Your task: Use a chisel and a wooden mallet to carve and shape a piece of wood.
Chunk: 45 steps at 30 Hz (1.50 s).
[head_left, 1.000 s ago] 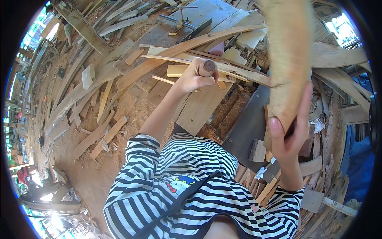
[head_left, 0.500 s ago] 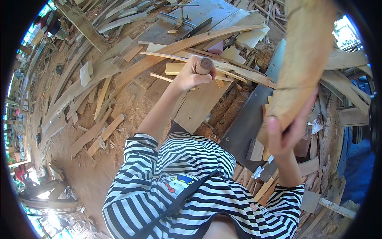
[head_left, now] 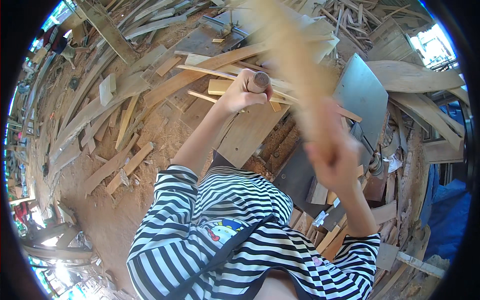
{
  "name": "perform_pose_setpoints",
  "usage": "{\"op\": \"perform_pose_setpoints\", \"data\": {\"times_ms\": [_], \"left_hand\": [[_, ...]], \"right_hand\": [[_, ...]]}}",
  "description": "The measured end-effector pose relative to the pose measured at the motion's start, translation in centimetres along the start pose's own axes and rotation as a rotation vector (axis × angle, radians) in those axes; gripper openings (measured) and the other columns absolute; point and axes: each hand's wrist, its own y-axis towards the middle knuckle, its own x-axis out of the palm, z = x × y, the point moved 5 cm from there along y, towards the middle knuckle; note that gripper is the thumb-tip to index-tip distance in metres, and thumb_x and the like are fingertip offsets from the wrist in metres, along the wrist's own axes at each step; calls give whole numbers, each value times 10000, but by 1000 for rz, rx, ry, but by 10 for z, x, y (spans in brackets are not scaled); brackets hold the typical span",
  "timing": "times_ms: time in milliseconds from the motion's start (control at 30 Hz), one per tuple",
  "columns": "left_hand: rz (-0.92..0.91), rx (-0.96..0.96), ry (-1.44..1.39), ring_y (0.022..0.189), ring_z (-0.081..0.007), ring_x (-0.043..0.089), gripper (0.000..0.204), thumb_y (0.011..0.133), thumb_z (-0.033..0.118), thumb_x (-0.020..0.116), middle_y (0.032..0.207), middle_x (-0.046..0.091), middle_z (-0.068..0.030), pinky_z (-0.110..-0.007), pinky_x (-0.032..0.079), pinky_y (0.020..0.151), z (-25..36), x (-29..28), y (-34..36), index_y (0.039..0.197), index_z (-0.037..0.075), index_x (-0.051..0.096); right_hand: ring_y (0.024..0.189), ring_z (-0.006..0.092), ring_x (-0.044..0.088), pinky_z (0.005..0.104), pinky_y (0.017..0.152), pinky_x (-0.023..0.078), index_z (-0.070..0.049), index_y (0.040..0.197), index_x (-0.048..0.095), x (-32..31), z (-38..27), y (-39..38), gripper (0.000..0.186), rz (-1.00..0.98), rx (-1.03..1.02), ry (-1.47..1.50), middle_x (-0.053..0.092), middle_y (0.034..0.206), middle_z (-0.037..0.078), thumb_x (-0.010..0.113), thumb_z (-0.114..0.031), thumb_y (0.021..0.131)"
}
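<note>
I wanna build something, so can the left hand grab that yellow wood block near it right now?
Probably not: the left hand looks near the yellow wood block, but it is closed around a round-ended wooden handle. It would likely have to let go first.

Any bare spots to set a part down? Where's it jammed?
Brown ground between the left sleeve and the two short planks looks free. So does the pale blue-grey panel between the right hand and the curved board, though I can't tell if it's level.

Crowded: wood pieces around the left hand, offcuts beside the right forearm.
</note>
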Motion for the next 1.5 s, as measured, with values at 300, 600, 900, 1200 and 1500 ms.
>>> {"op": "perform_pose_setpoints", "data": {"times_ms": [300, 600, 900, 1200, 1500], "left_hand": [[41, -57, -20, 573, -79, 512, 87, 589, 69, 646, 609, 579, 8, -240, 380, 542, 0, -17, -4, 663, 24, 640], [316, 90, -168, 548, -77, 526, 68, 633, 75, 645, 588, 576, 3, -246, 386, 508, -5, -19, 0, 660, 16, 624], [142, -13, 53, 527, -89, 498, 119, 563, 110, 634, 574, 557, -20, -243, 334, 482, 10, -36, -18, 619, 9, 602], [344, -87, -164, 590, -90, 536, 49, 638, 17, 635, 641, 610, -11, -232, 398, 548, 18, -19, -17, 686, 10, 634], [145, -77, 63, 581, -81, 519, 67, 617, 76, 639, 603, 586, -18, -242, 380, 540, 13, -40, -22, 609, 15, 615]], "right_hand": [[793, 339, 632, 376, 776, 511, -4, 1436, 389, -31, -21, 15, 727, 351, -217, 123, 616, 1188, 242, 666, -98, 771], [713, 330, 613, 355, 722, 512, -95, 1468, 372, 18, 1, 2, 784, -131, 24, 20, 646, 1110, 226, 687, -98, 749], [1129, 327, 623, 341, 926, 480, 29, 1428, 381, -24, -15, 10, 725, 189, -156, 101, 495, 1381, 239, 679, -104, 781], [604, 189, 605, 273, 635, 476, 49, 1383, 447, 22, 2, 17, 703, -151, -10, 121, 594, 1269, 217, 711, -149, 762], [1182, 299, 583, 335, 1001, 440, 127, 1383, 377, -12, -27, 34, 699, 99, -239, 188, 508, 1362, 250, 649, -124, 789]]}}
